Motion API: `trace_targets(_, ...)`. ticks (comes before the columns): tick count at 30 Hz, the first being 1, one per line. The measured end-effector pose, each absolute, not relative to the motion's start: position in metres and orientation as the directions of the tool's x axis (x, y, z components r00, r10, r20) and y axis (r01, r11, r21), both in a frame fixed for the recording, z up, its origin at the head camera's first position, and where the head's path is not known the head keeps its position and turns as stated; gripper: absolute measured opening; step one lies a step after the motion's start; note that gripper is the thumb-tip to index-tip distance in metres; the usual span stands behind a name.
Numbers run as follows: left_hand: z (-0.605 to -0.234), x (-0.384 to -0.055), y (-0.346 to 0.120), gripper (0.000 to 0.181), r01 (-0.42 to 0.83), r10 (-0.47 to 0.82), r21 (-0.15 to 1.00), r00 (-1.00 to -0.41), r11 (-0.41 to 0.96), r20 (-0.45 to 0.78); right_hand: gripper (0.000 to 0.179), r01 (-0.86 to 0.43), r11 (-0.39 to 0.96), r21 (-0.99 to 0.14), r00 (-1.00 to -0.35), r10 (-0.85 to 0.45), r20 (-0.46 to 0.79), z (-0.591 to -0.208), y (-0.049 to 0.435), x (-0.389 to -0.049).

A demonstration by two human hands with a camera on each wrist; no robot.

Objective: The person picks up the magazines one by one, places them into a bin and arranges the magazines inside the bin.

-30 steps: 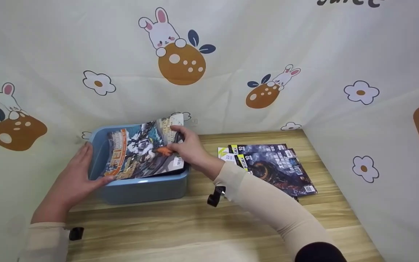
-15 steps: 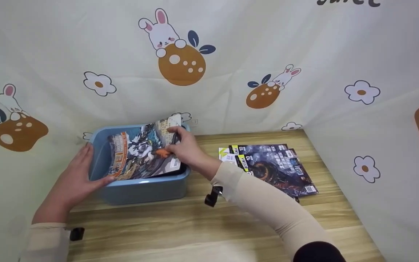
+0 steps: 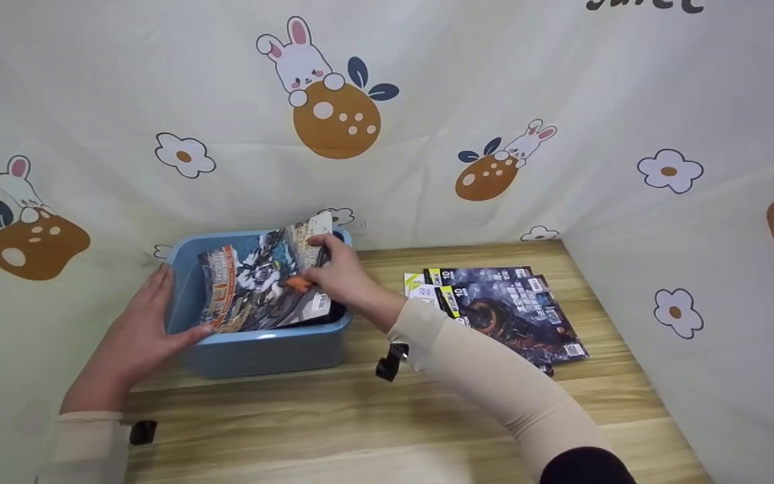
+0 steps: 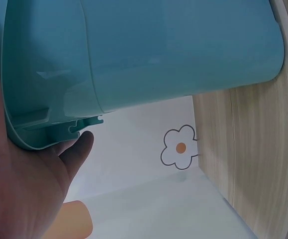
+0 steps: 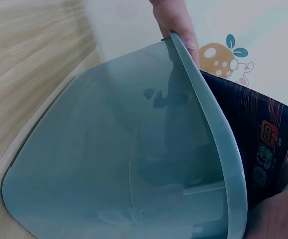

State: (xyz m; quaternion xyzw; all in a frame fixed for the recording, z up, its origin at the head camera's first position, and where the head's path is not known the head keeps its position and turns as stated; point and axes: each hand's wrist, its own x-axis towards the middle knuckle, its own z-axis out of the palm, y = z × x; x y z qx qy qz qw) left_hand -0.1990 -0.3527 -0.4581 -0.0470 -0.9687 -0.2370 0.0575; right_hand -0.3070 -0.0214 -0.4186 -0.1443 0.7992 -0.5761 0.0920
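One magazine (image 3: 252,286) tilts in the mouth of one blue bin (image 3: 266,356), left end down inside, right end up above the rim. Right hand (image 3: 345,272) pinches its right side, thumb on the cover. Left hand (image 3: 138,329) spread wide, gripping the bin's near-left corner, thumb over the rim. Further magazines beneath the held one: cannot tell. Right of the bin, well apart, one overlapping pile (image 3: 511,312): at least two dark covers, white-and-yellow edges showing. Surface: one wood-grain table (image 3: 279,430). Around it, pale sheeting (image 3: 427,74) printed with four rabbits (image 3: 303,67) on orange fruit and six flowers (image 3: 669,171), some partly hidden.
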Motion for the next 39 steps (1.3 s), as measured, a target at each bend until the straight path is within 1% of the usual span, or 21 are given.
trace_targets(4,-0.459,-0.199,-0.354,0.129,0.122,0.066,0.460,-0.988,0.879,0.136,0.059,-0.130,0.317,-0.940,-0.935,-0.354,0.010,-0.418,-0.021,-0.308)
trace_targets(12,-0.459,-0.198,-0.354,0.129,0.122,0.065,0.458,-0.988,0.881,0.139,0.070,-0.115,0.354,-0.928,-0.918,-0.395,-0.037,-0.415,-0.021,-0.308)
trace_targets(17,-0.458,-0.198,-0.353,0.130,0.121,0.066,0.455,-0.989,0.882,0.134,0.074,-0.146,0.408,-0.901,-0.904,-0.425,-0.047,-0.412,-0.022,-0.308)
trace_targets(26,-0.457,-0.196,-0.354,0.130,0.121,0.064,0.462,-0.989,0.879,0.137,0.075,-0.184,0.477,-0.860,-0.895,-0.443,-0.054,-0.413,-0.030,-0.309)
trace_targets(32,-0.459,-0.197,-0.356,0.130,0.135,0.075,0.470,-0.987,0.872,0.144,0.079,-0.196,0.535,-0.822,-0.903,-0.425,-0.061,-0.415,-0.032,-0.309)
trace_targets(36,-0.459,-0.197,-0.356,0.130,0.129,0.069,0.468,-0.987,0.874,0.144,0.073,-0.184,0.516,-0.837,-0.920,-0.390,-0.039,-0.416,-0.033,-0.307)
trace_targets(39,-0.459,-0.198,-0.356,0.131,0.125,0.067,0.463,-0.988,0.877,0.139,0.070,-0.189,0.497,-0.847,-0.941,-0.340,0.010,-0.416,-0.034,-0.305)
